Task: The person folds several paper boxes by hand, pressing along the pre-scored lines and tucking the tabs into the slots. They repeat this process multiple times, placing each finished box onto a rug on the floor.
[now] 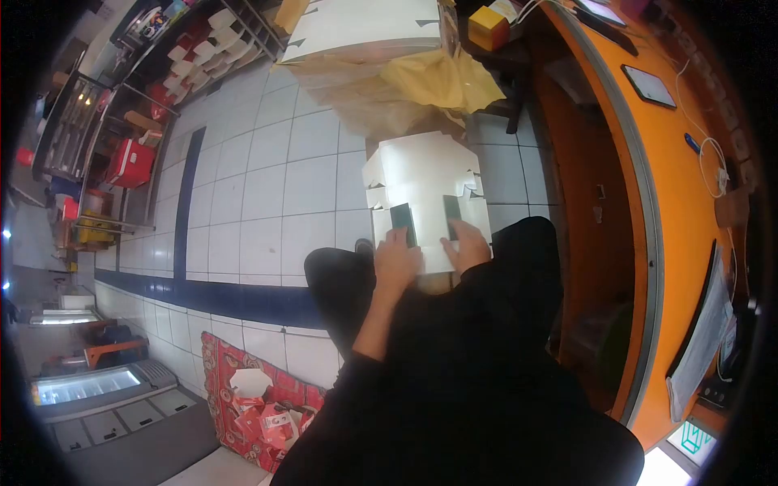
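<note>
A flat white cardboard sheet [421, 166] with notched side flaps lies in front of my lap. Two dark green flaps or strips stand out at its near part, a left one [403, 217] and a right one [451, 212]. My left hand [398, 255] has its fingers bent together at the lower end of the left dark strip. My right hand [468, 245] touches the card beside the right dark strip, thumb and fingers apart. Whether either strip is pinched is hard to make out.
Beyond the sheet stands a stack of white cardboard [365, 28] with brown wrapping paper [438, 81]. An orange counter [640, 162] with a phone [649, 86] runs along the right. Red and white folded cartons [271, 425] lie on a red patterned cloth [215, 364] at lower left.
</note>
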Demonstrator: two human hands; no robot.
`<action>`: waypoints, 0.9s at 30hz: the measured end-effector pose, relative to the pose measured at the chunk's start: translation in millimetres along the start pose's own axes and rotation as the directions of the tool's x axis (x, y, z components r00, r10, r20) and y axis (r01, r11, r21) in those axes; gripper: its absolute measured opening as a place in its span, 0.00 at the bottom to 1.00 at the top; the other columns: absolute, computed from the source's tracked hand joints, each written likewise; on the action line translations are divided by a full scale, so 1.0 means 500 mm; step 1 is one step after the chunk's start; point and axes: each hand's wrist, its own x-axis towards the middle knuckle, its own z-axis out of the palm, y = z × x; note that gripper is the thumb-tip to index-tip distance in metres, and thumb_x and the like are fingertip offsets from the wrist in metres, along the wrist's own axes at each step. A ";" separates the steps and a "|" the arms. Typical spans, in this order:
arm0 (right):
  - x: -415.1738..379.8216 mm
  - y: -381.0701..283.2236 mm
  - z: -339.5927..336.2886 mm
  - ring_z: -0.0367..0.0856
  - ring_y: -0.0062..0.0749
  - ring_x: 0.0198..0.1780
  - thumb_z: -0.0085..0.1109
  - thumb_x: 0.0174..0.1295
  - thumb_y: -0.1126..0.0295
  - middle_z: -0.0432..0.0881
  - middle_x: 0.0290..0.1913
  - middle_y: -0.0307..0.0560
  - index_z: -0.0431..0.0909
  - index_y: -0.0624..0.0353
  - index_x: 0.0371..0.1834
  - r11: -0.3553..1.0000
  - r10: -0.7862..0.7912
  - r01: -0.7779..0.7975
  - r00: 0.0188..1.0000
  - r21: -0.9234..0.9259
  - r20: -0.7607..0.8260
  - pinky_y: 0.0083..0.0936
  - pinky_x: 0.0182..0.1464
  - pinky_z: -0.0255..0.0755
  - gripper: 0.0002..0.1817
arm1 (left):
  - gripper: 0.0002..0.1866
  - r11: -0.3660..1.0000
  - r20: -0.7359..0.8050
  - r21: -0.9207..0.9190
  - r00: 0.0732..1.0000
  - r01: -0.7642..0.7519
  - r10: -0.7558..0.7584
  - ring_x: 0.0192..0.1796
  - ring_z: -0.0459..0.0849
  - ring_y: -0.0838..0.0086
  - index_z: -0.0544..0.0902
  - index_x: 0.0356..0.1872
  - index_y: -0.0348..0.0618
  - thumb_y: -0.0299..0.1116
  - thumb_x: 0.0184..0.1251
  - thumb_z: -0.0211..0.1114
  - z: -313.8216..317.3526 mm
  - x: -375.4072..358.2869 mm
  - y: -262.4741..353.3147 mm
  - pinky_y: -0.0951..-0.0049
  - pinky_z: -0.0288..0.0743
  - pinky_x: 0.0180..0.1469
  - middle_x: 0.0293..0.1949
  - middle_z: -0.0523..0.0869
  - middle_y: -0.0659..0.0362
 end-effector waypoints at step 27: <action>-0.072 0.048 -0.038 0.86 0.48 0.42 0.69 0.60 0.67 0.83 0.44 0.58 0.71 0.63 0.62 0.700 0.606 -0.535 0.795 0.473 0.003 0.36 0.42 0.80 0.28 | 0.12 0.155 0.450 -0.847 0.841 0.509 -0.300 0.29 0.77 0.78 0.87 0.39 0.35 0.37 0.72 0.66 0.091 0.116 0.108 0.74 0.79 0.37 0.27 0.79 0.64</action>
